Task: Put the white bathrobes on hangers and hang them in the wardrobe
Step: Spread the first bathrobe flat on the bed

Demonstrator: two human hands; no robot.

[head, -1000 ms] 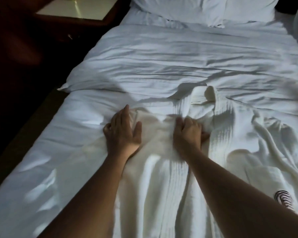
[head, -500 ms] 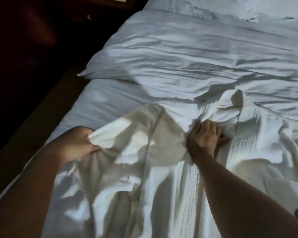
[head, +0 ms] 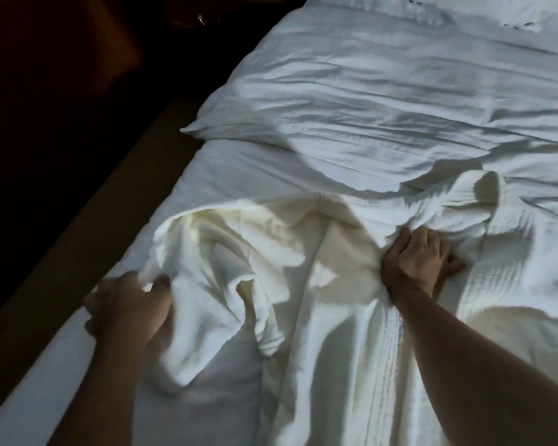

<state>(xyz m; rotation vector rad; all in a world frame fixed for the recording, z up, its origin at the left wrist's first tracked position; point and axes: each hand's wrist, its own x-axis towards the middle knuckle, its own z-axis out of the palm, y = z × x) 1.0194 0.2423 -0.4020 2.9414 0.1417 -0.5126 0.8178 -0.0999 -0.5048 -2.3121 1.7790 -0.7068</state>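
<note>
A white waffle-weave bathrobe (head: 342, 310) lies spread on the bed, its collar (head: 484, 191) toward the pillows. My left hand (head: 129, 304) grips the robe's left front panel near the bed's left edge and holds it pulled open, showing the smooth inner lining. My right hand (head: 416, 259) presses down on the ribbed lapel below the collar, fingers curled into the cloth. No hanger and no wardrobe are in view.
The robe lies on a white bed sheet (head: 226, 169), with a folded-back duvet (head: 384, 101) beyond it and pillows (head: 464, 8) at the top. Dark floor and dark furniture (head: 62, 75) run along the bed's left side.
My left hand has taken the robe's left panel and drawn it outward to the left, opening the robe. My right hand stays on the lapel. The view has shifted left and down.
</note>
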